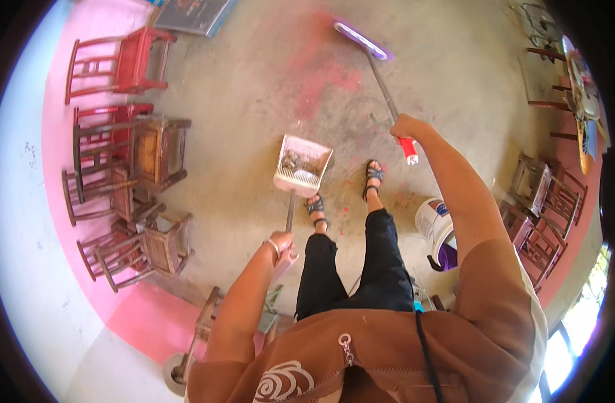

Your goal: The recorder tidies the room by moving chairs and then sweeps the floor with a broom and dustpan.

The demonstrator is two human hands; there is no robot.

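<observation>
My left hand (283, 242) is closed around the handle of a long-handled dustpan (302, 166). The pale pan has a row of comb-like teeth and holds grey debris; it is in front of my feet. In my right hand (408, 127) is the grey pole of a broom (383, 85), gripped just above its red end. The broom's purple and white head (360, 40) reaches out over the floor at the top of the view. Between the dustpan and the broom head, reddish powder (327, 80) is smeared across the concrete floor (237, 101).
Wooden chairs (154, 151), some red, line the left wall. More chairs (532, 184) and a cluttered table (582, 95) stand at the right. A white bucket (433, 221) with something purple inside is beside my right leg. A dark flat panel (194, 15) lies at the upper left.
</observation>
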